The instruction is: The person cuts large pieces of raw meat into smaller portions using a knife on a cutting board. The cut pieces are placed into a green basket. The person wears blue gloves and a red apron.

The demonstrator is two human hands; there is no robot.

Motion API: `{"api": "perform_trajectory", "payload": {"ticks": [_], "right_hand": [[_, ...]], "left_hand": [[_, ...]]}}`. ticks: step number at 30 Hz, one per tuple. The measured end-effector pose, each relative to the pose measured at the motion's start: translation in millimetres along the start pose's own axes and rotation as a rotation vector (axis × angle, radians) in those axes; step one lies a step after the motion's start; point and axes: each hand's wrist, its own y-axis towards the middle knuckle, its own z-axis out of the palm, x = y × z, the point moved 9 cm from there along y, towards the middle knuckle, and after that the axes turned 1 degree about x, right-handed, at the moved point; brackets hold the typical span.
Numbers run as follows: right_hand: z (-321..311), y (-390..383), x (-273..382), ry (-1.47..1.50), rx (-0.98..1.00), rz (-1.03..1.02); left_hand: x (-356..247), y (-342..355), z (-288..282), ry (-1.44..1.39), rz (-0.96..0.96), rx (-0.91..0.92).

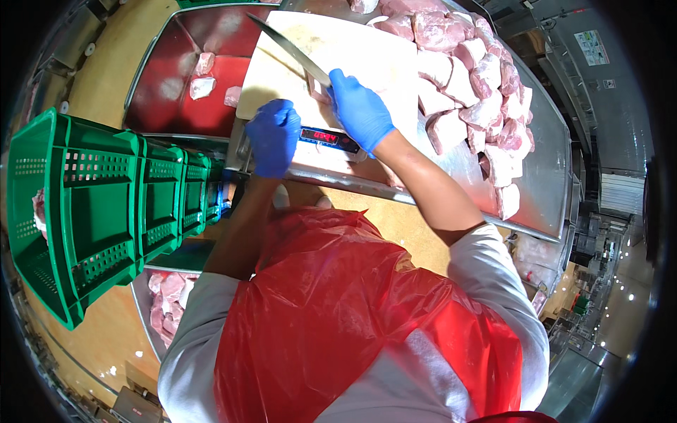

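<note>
My right hand [358, 109], in a blue glove, grips a long knife [293, 49] whose blade points to the far left over the white cutting board [381, 53]. A small piece of meat [317, 89] lies on the board beside that hand, partly covered by it. My left hand [273, 137], also blue-gloved, is closed at the near left edge of the board; what it holds, if anything, is hidden. Between my two wrists sits a digital scale [329, 139] with a lit red display.
Raw meat chunks [469, 84] are heaped on the metal table [543, 155] at the right. Left of the board, a metal tray [166, 88] holds a few pieces. Green perforated crates [99, 204] stand at the left, with a bin of meat [169, 299] below them.
</note>
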Motion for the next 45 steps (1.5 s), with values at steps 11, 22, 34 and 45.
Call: {"api": "perform_trajectory", "payload": {"ticks": [11,22,34,45], "right_hand": [[-65,-161,-82,-0.254,0.263,0.177],[-31,-61,-27,-0.01,-0.122,0.124],[-24,-11,-20,-0.031,-0.069,-0.082],[-38,-91,-128,-0.366,0.479,-0.108]], "left_hand": [[6,-4,-34,-0.116,-0.099,-0.076],[-37,4,68,-0.059,0.185,0.203],[-49,-11,58,0.062,0.317,0.077],[-20,-17,26,-0.094,0.206,0.085]]}}
